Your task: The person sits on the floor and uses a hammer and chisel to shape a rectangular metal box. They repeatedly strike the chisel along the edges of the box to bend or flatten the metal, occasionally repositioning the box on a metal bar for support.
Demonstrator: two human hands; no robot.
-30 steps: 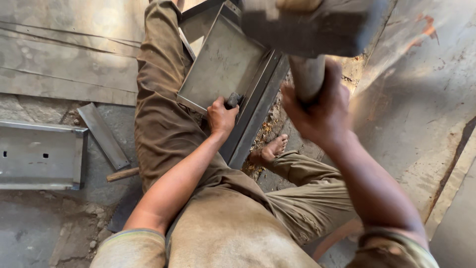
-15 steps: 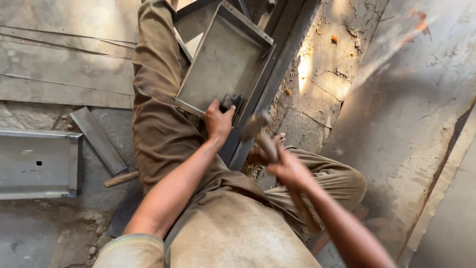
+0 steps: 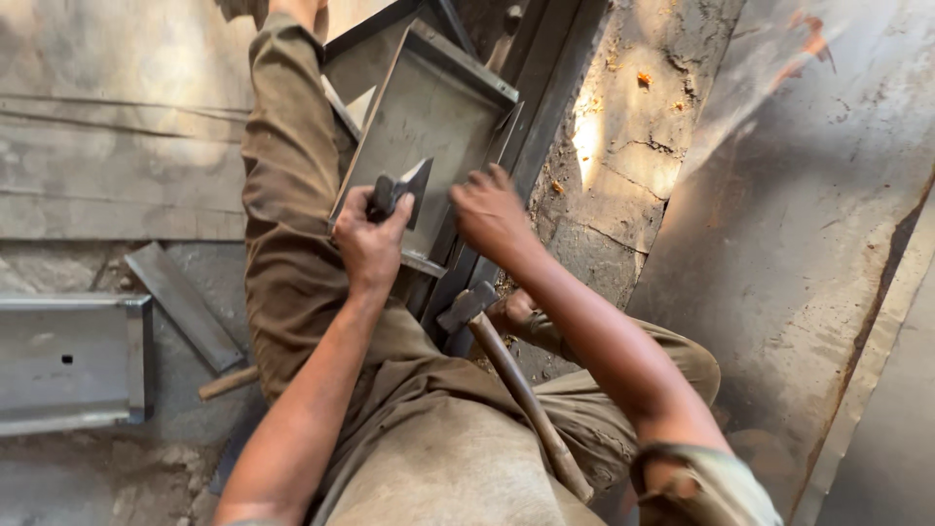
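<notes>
Gripping one chisel point(image 3: 394, 193), one tray point(image 3: 429, 127).

A grey metal channel point(image 3: 68, 362) lies left, a flat strip point(image 3: 183, 304) beside it, perhaps a wooden stick point(image 3: 229, 383) below.

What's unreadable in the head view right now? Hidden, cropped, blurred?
- Head view: the grey metal chisel has its shank hidden inside the left hand.
- The right hand covers part of the shallow grey sheet-metal tray; what its fingertips touch is hidden.
- The wooden-handled hammer has its handle end hidden behind the right arm.
- The grey folded metal channel is cut off by the left edge.
</notes>
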